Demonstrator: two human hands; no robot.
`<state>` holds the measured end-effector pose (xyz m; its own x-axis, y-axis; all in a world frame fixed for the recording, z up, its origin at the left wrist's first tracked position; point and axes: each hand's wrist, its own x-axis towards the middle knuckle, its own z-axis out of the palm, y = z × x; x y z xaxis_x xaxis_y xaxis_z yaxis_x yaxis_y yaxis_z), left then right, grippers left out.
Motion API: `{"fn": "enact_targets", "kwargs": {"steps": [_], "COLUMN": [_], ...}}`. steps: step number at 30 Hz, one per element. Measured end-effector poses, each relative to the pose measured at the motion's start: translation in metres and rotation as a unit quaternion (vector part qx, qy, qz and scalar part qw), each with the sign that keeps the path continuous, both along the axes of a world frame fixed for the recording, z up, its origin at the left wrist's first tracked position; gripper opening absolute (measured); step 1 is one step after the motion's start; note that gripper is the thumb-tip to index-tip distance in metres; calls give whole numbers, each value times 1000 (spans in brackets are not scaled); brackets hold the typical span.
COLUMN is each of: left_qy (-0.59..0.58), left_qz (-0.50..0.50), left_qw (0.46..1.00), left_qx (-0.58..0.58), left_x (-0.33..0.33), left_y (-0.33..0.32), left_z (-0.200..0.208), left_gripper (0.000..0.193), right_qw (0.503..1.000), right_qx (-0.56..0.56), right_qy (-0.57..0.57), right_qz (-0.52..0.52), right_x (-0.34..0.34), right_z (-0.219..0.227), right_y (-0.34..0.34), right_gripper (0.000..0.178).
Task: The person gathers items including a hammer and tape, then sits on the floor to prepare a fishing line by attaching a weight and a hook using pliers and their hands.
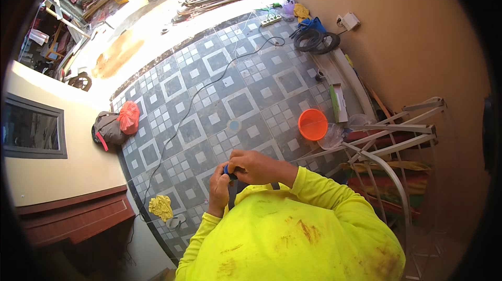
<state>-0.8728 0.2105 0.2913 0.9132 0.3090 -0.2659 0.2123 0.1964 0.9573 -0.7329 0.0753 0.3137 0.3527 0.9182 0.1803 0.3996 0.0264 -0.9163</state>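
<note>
Left hand (218, 191), head view: ours, fingers curled in a narrow hold against a small blue item (227, 171). Right hand (254, 167), same view: ours, bent over that item from the right, fingers drawn in close; its exact grip we cannot tell, since the fingertips are hidden.

Blue item: one, partly covered, with a dark part beside the blue. It lies between our two hands, right of the left fingers and left of the right palm, in front of our yellow shirt (293, 228). Neither hand is clearly nearer, for both are at it. Long axis: not determinable behind the fingers.

Surroundings: orange bucket (312, 125), ahead and to our right, apart from the hands; yellow cloth (160, 208), on the floor to our left.

Writing: none that we can read on the blue item. Green-and-white box (339, 103), near the bucket: any markings too small for us to make out.
</note>
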Motion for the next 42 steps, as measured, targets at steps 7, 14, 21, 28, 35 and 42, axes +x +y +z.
{"fn": "enact_targets", "kwargs": {"steps": [7, 14, 21, 28, 35, 42], "left_qy": [-12, -8, 35, 66, 67, 62], "left_qz": [-26, -145, -214, -168, -203, -302], "left_qw": [1000, 989, 975, 982, 977, 951], "left_qx": [0, -24, -39, -63, 15, 24], "left_x": [163, 342, 510, 657, 795, 947], "left_y": [79, 174, 244, 281, 324, 379], "left_z": [-6, 5, 16, -9, -12, -44], "left_gripper": [43, 37, 40, 43, 52, 51], "right_qw": [995, 991, 967, 859, 739, 662], "right_qx": [-70, -51, 24, 72, 171, 266], "right_qy": [7, 5, -20, 379, 532, 505], "right_qz": [-65, -124, -252, -337, -376, -486], "right_x": [155, 305, 429, 580, 728, 838], "right_z": [-1, 2, -13, -38, -74, -101], "right_y": [71, 143, 196, 229, 246, 270], "right_gripper": [13, 13, 20, 16, 18, 21]}}
